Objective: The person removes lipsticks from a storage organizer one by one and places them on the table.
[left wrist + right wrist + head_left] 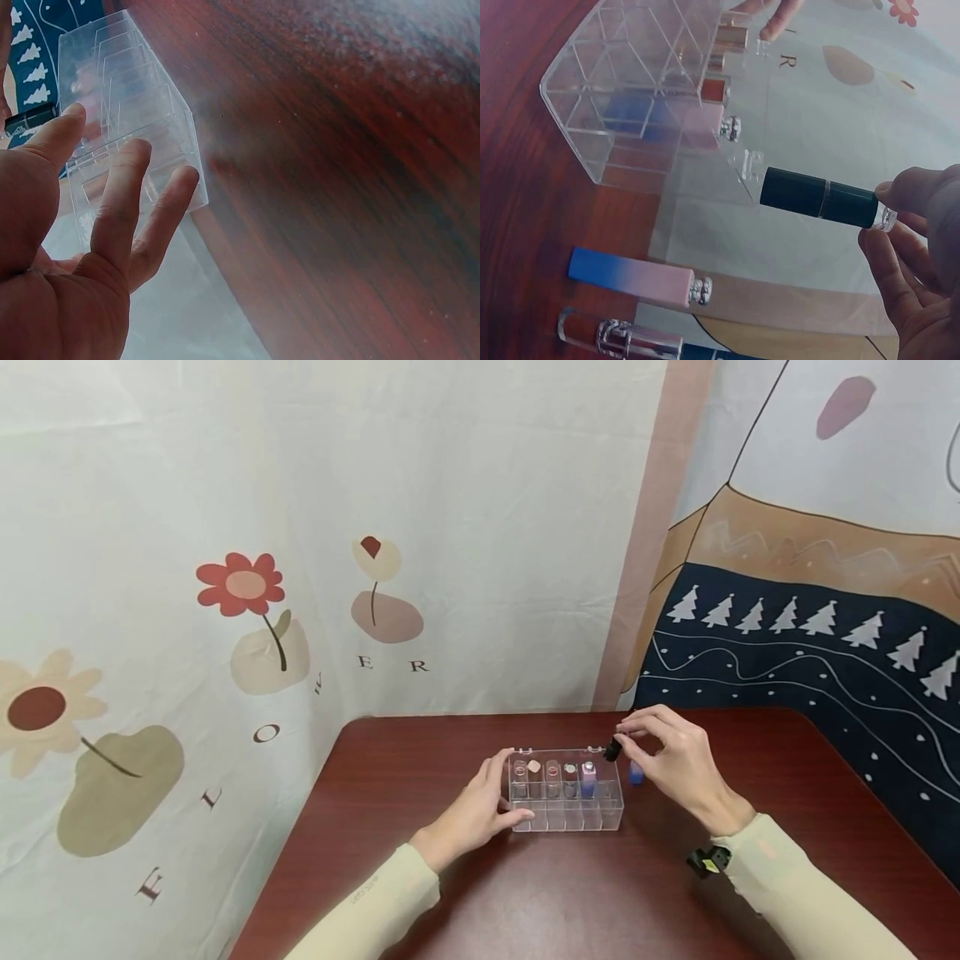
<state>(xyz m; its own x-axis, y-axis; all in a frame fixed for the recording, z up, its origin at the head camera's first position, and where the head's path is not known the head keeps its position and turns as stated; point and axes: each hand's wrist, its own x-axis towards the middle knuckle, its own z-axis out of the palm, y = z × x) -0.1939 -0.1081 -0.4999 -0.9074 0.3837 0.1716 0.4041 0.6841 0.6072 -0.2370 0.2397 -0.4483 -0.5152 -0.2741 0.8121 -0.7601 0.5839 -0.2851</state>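
Two pale sleeves point(810, 893) come in from the bottom edge of the head view, the left one bearing faint writing too small to read for certain. One clear box point(567, 817) sits low and right of centre, divided into compartments; five tubes point(588, 783) stand in it in one row, the rightmost fading from pink to blue. The left hand point(468, 810) grips the box's left end, thumb at the front, the other fingers spread. Just right of the box, the right hand point(678, 764) pinches one dark tube point(817, 199) by its clear end between thumb and fingertips; that tube is tilted, near the box's back right corner. Two more tubes point(630, 277) stand beside the box, at lower left of the right wrist view: one blue and pink, one clear and silver. Behind the reddish-brown table point(555, 893), one white cloth point(480, 527) carries three flowers and six letters, F, L, O, W, E, R; eight white trees line the upper right.
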